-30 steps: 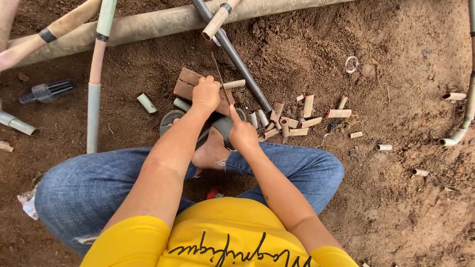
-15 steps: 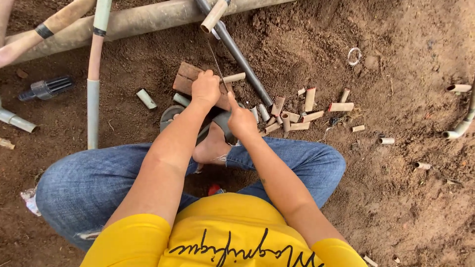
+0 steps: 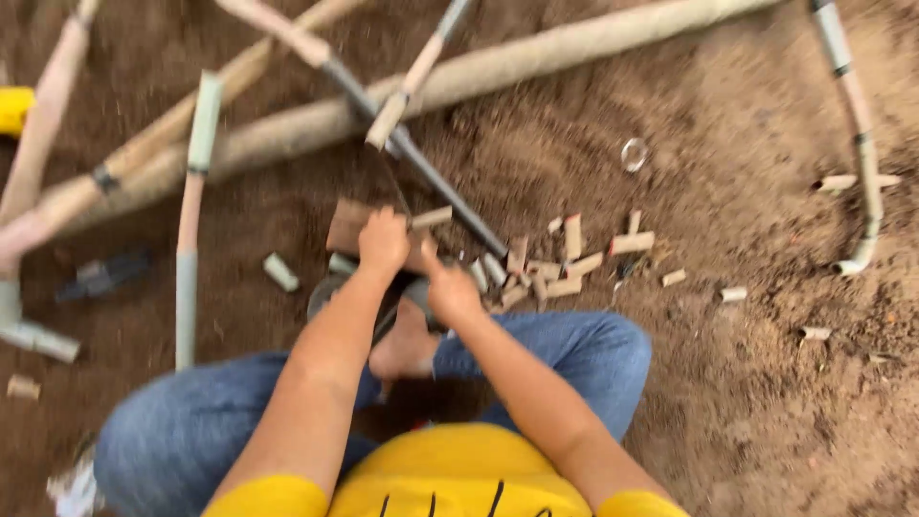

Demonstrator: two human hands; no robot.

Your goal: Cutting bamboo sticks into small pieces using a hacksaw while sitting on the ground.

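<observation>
I sit on bare dirt with a bare foot (image 3: 407, 349) tucked in front of me. My left hand (image 3: 383, 244) is a closed fist over a brown wooden block (image 3: 347, 225), and a thin dark blade (image 3: 397, 187) runs up and away from it. My right hand (image 3: 450, 292) is closed just to the right, pressing on a short grey pipe piece (image 3: 416, 287) beside the foot. A short tan pipe offcut (image 3: 431, 218) lies by my left hand. The picture is blurred, so the exact grips are hard to see.
Several tan pipe offcuts (image 3: 574, 258) lie right of my hands. Long dusty pipes (image 3: 536, 62) and a grey metal tube (image 3: 431, 177) cross the ground ahead. A pipe with elbow joints (image 3: 866, 163) stands far right, a small ring (image 3: 634, 153) lies nearby, and a green-and-tan pipe (image 3: 191, 220) at the left.
My head has moved, so the view shifts and blurs. Both hands stay together over the block and pipe piece, the left hand a little farther forward.
</observation>
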